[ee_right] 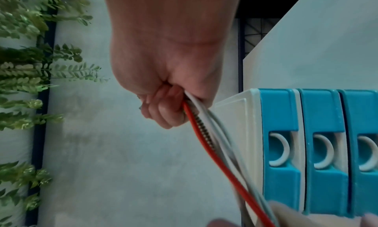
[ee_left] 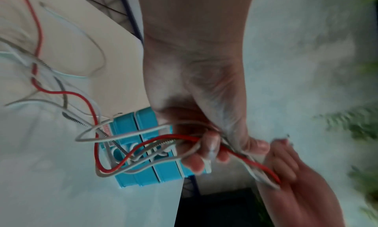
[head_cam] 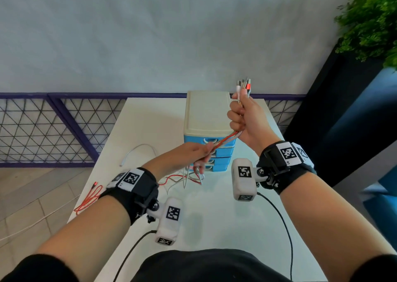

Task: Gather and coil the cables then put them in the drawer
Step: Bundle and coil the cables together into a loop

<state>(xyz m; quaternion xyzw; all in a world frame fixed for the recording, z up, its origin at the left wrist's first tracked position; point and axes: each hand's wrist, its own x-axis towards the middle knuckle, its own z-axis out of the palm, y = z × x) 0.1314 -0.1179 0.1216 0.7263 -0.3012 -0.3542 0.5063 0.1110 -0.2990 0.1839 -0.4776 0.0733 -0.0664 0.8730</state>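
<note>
My right hand (head_cam: 243, 118) is raised in a fist round a bundle of cables (head_cam: 225, 139), red, white and braided, with their plugs (head_cam: 243, 85) sticking out above the fist. The bundle (ee_right: 212, 143) runs down to my left hand (head_cam: 199, 155), whose fingers (ee_left: 206, 149) curl round it lower down. Below that hand the cables (ee_left: 96, 149) hang in loose loops onto the white table (head_cam: 214, 213). A blue drawer unit (head_cam: 207, 131) with a cream top stands behind the hands, all drawers (ee_right: 280, 149) shut.
A red cable end (head_cam: 90, 195) trails over the table's left edge. A white cable (head_cam: 137, 150) loops on the table left of the drawer unit. A purple mesh fence (head_cam: 53, 129) runs behind the table, and a green plant (head_cam: 369, 23) stands at the right.
</note>
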